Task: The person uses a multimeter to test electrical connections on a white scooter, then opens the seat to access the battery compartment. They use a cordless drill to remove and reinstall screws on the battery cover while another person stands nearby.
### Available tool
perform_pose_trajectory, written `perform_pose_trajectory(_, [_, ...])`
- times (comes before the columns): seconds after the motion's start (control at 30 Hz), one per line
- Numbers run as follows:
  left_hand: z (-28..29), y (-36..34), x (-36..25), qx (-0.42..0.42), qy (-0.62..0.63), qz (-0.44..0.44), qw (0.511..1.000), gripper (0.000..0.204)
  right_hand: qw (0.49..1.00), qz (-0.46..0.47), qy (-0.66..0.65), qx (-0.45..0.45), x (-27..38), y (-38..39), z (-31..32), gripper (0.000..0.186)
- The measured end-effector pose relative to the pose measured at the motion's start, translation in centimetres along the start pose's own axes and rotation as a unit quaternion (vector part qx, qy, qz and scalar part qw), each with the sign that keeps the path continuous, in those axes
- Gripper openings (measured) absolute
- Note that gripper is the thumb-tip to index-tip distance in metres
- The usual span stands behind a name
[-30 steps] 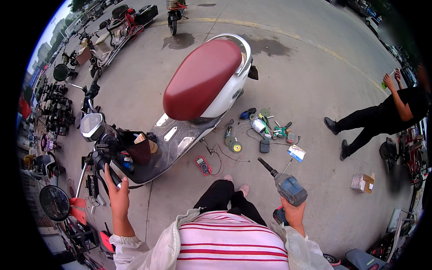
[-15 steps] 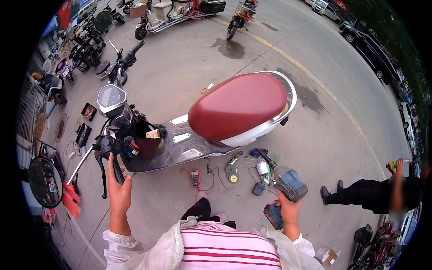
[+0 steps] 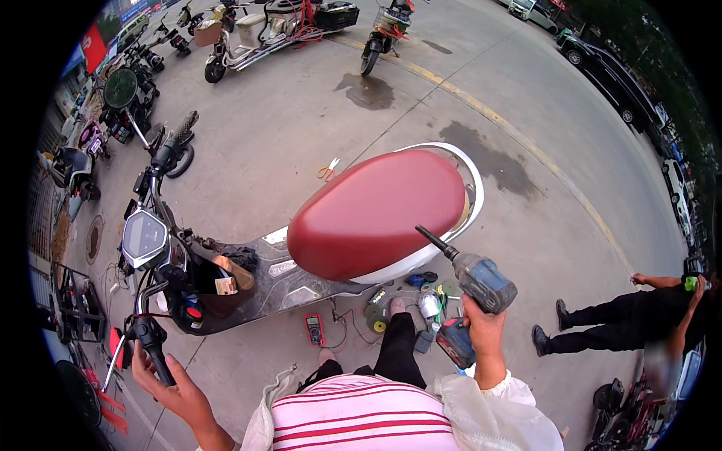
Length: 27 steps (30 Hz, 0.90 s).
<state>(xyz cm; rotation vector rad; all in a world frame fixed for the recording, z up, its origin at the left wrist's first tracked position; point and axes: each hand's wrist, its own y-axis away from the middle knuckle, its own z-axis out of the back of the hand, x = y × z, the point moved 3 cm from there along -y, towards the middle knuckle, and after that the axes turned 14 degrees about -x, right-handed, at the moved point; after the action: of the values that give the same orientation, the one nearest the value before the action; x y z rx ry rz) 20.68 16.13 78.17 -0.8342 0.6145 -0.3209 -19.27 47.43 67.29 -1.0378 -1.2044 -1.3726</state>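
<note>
My left hand [image 3: 177,387] is at the scooter's left handlebar grip [image 3: 156,353], fingers apart and not closed round it; whether it touches is unclear. My right hand [image 3: 483,331] holds a blue-and-grey cordless power tool [image 3: 483,282] with a long black bit, raised in front of the scooter's red seat [image 3: 376,210]. Below it on the ground lie grinding discs [image 3: 376,319], cables and other tools, with a red multimeter [image 3: 314,329] beside them. The scooter's front holds a dark storage pocket [image 3: 208,278] with small items.
A person [image 3: 594,331] in black, holding a green object, stands at my right. Scissors [image 3: 329,169] lie beyond the seat. Parked scooters [image 3: 271,41] line the back and left; cars [image 3: 613,83] stand along the right. A black frame [image 3: 79,301] is at the left.
The scooter sits lower in view and my feet have shifted forward. My left hand has moved down along the grip, its fingers loosening. The tool in my right hand has risen slightly.
</note>
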Motion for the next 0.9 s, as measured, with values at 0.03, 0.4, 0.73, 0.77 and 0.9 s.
perform_pose_trajectory(0.03, [-2.4,0.2,-2.7,0.019,0.054,0.012,0.998,0.045,1.000,-0.011,-0.017,-0.008,-0.3,-2.2,0.6,0.021])
perform_pose_trajectory(0.4, [-41.9,21.1,-45.0,0.415,0.277,-0.573,0.650,0.032,0.992,-0.101,-0.005,-0.070,-7.2,-18.7,11.9,0.013])
perform_pose_trajectory(0.73, [-52.7,32.3,-56.8,0.476,0.026,-0.763,0.437,0.032,0.941,-0.202,-0.043,-0.267,-12.8,-20.1,21.2,0.013])
perform_pose_trajectory(0.77, [-52.8,31.8,-56.7,0.478,0.037,-0.761,0.436,0.031,0.934,-0.215,-0.053,-0.279,-13.0,-20.0,21.5,0.013])
perform_pose_trajectory(0.9, [-50.5,28.2,-55.5,0.452,0.125,-0.757,0.454,0.029,0.932,-0.242,-0.045,-0.264,-12.5,-20.8,21.4,0.011])
